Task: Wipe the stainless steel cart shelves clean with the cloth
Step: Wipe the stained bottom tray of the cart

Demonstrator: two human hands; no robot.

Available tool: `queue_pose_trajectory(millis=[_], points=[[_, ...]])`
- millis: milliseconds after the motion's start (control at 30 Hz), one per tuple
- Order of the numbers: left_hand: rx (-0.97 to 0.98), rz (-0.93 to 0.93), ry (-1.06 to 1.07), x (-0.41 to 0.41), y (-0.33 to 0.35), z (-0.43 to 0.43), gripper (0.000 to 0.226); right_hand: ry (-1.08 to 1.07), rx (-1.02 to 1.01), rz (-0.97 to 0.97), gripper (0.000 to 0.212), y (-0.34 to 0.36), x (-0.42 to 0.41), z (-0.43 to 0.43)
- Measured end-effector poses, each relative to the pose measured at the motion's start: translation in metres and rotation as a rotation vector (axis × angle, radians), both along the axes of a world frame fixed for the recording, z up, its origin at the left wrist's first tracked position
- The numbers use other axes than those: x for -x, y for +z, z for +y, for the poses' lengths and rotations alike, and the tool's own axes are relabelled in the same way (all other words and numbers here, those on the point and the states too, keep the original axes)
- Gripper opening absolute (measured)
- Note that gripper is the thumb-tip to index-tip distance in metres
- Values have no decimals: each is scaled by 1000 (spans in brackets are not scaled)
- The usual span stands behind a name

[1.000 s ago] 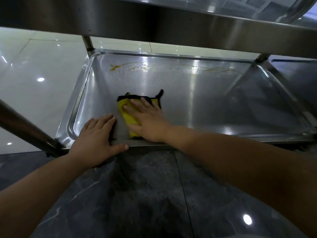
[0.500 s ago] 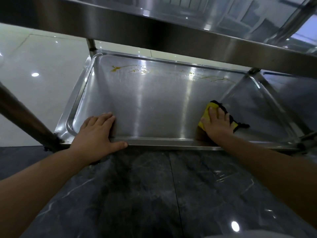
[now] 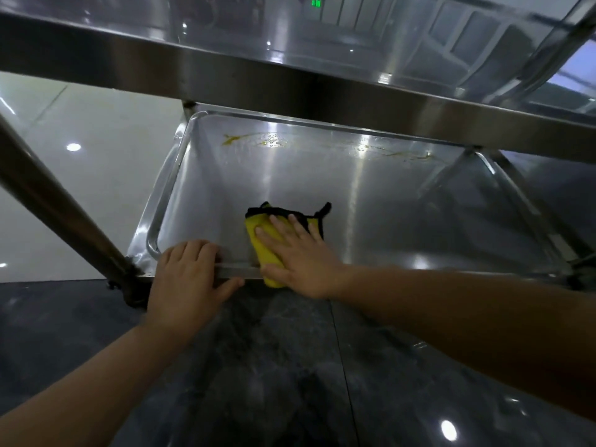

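While flat on the cloth (image 3: 262,250), right hand (image 3: 301,258) grip spread; left hand (image 3: 188,279) flat over shelf rim (image 3: 152,238).

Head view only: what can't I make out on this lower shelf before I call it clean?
- Head view: steel under the yellow cloth and right hand, covered by them.
- Front rim under the left hand: covered by it.
- Right end of the lower shelf: dark reflections mask any smears.
- Top of the upper shelf: cut off by the picture's top edge.
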State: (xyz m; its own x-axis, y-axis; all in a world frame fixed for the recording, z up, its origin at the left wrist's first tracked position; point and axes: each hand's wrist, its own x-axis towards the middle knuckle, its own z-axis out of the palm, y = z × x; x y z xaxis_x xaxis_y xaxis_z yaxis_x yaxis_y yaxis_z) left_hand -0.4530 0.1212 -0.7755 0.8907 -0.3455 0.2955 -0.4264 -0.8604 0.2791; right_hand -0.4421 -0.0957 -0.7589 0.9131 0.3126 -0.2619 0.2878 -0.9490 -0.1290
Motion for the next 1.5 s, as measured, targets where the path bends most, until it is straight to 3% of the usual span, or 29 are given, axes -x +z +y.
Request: queue_pose_trajectory(millis=[167, 367, 600, 867, 1033, 1133, 1233, 1333, 1500], points=[[135, -56, 46, 12, -10, -5, 36, 51, 53, -138, 83, -6, 50, -96], [201, -35, 127, 16, -13, -14, 26, -139, 167, -178, 79, -6, 99, -184], [288, 9, 77, 23, -10, 3, 28, 30, 157, -246, 83, -10, 71, -81], [421, -116, 288, 42, -5, 50, 28, 163, -98, -147, 82, -8, -8, 128], [483, -110, 347, 38, 7, 59, 25, 129, -91, -27, 72, -7, -56, 140], [441, -93, 307, 34, 7, 58, 24, -21, -33, -80, 80, -3, -73, 93], [362, -110, 232, 31, 1, 55, 24, -270, -78, -80, 72, -5, -80, 25], [255, -105, 122, 26, -6, 48, 30, -490, -45, -98, 78, -4, -82, -29], [211, -59, 123, 19, -20, 38, 27, -638, -95, -89, 67, -2, -91, -13]])
